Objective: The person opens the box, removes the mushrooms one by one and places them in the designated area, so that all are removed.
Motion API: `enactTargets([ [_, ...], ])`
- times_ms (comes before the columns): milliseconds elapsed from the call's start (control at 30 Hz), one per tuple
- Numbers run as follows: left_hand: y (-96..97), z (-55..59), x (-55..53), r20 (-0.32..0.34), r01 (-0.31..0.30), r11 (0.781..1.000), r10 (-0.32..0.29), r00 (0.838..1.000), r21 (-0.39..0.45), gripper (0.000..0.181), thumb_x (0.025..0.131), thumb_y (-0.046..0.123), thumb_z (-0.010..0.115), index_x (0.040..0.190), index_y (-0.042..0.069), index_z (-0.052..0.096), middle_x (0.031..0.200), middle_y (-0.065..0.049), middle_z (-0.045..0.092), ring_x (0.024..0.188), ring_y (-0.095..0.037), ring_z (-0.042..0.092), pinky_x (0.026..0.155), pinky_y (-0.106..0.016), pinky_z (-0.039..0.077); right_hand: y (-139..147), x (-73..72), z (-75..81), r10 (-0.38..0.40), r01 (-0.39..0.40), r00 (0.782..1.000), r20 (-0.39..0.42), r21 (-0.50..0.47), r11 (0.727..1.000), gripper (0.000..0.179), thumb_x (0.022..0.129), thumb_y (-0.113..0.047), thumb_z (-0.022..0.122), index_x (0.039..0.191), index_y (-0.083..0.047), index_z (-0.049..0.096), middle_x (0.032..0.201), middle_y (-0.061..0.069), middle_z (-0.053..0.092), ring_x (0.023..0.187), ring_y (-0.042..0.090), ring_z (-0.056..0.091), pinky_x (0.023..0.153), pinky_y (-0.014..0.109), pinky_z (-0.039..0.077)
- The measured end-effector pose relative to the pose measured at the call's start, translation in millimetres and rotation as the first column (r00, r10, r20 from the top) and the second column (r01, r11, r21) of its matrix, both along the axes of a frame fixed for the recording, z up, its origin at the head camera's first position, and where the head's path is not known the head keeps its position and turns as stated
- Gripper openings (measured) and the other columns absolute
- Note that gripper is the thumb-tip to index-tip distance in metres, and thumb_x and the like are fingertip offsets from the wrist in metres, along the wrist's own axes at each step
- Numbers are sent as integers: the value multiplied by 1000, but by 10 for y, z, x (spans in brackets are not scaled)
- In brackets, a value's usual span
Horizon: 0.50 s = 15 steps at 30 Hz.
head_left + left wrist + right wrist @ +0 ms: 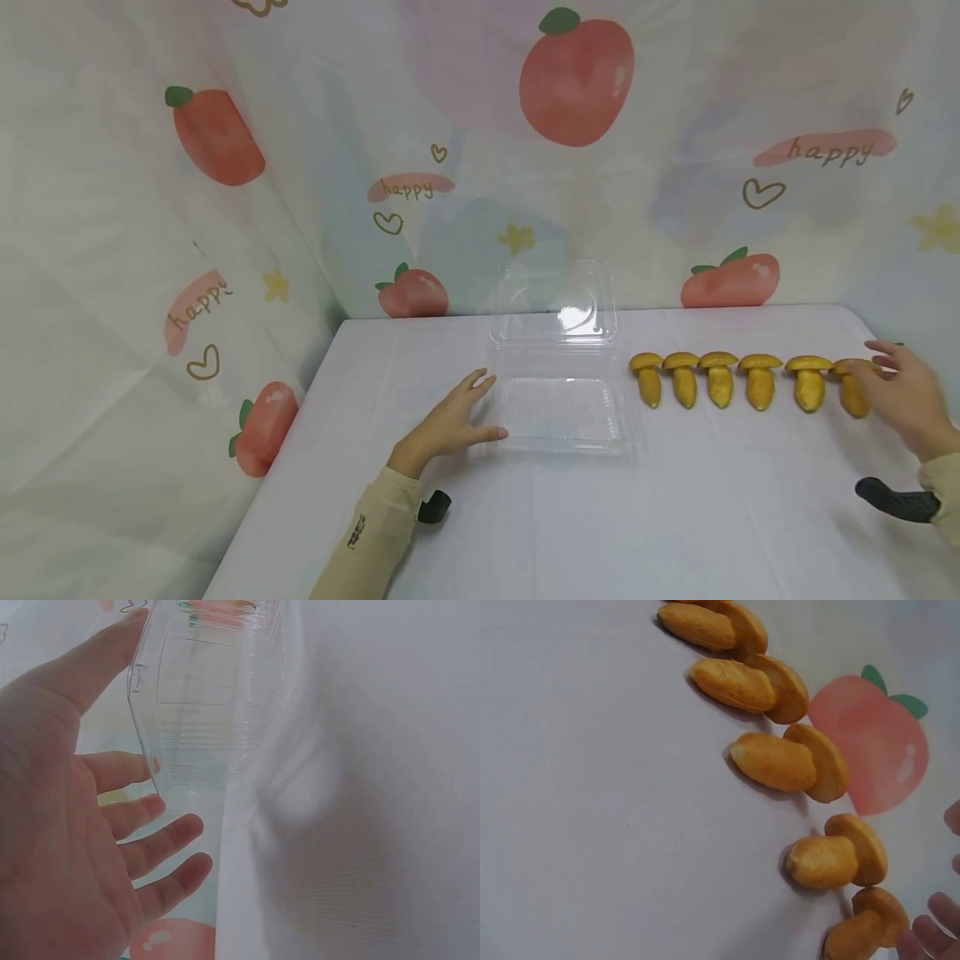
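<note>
A clear plastic clamshell box (558, 408) lies on the white table, its lid (555, 308) raised at the back. My left hand (450, 421) is at the box's left edge, thumb and fingers spread; in the left wrist view its fingertips are right at the clear rim (133, 697). Several yellow-brown mushrooms (720, 383) lie in a row to the right of the box, caps away from me. My right hand (907, 396) is over the rightmost mushroom (853, 396), overlapping its cap; the right wrist view shows the loosely spread fingertips (930, 934) beside that cap.
The white table (675, 517) ends at the back against a patterned cloth backdrop (465, 100) with printed fruits and "happy" lettering. Another cloth side (97, 333) rises on the left. Black wrist camera parts (896, 500) stick out from the sleeves.
</note>
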<state>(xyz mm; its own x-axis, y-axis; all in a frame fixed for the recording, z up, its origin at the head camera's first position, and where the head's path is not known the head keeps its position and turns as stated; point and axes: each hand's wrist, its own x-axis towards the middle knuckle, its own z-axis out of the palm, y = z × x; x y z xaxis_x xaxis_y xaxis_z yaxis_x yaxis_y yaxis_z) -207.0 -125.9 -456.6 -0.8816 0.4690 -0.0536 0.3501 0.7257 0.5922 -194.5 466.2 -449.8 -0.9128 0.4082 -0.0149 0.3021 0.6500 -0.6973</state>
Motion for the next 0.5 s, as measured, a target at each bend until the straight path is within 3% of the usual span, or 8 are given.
enactTargets([
  [200,-3,-5,19,-2,-7,1000,7,1000,7,94,86,54,75,160,18,31,170,-6,20,156,-32,25,122,-57,32,-190,1,61,53,-53,999,-3,14,998,67,107,-30,39,156,9,15,155,45,18,136,63,29,104,74,38],
  [233,-4,-6,22,-3,-7,1000,7,1000,8,94,86,54,75,160,18,31,170,-6,20,156,-32,25,122,-57,33,-214,-1,64,68,-68,998,-10,20,997,67,107,-31,39,156,9,16,154,45,20,134,62,31,100,68,45],
  [300,-5,-11,26,-4,-9,1000,9,1000,7,94,86,54,75,161,18,30,170,-5,20,156,-31,25,122,-57,33,-266,-3,76,97,-97,995,-19,30,995,66,107,-31,39,156,9,19,153,45,23,130,61,33,91,62,49],
  [333,-5,-14,26,-5,-9,1000,9,1000,6,94,86,54,75,161,18,30,171,-5,20,156,-31,26,121,-57,33,-289,-4,81,113,-112,993,-24,33,993,66,107,-32,40,155,9,20,152,45,25,129,60,34,85,51,52],
  [400,-7,-19,27,-7,-9,1000,9,1000,3,95,86,54,75,161,18,29,171,-5,19,156,-31,26,121,-57,34,-339,2,92,140,-140,990,-22,25,990,66,108,-33,40,155,9,22,151,44,26,127,60,34,73,30,47],
  [500,-8,-19,35,-9,-9,1000,9,1000,3,94,86,53,75,161,18,29,171,-6,19,155,-32,26,121,-58,34,-427,8,98,173,-173,984,-33,22,985,64,108,-33,40,153,10,26,149,43,28,119,56,38,62,14,40],
])
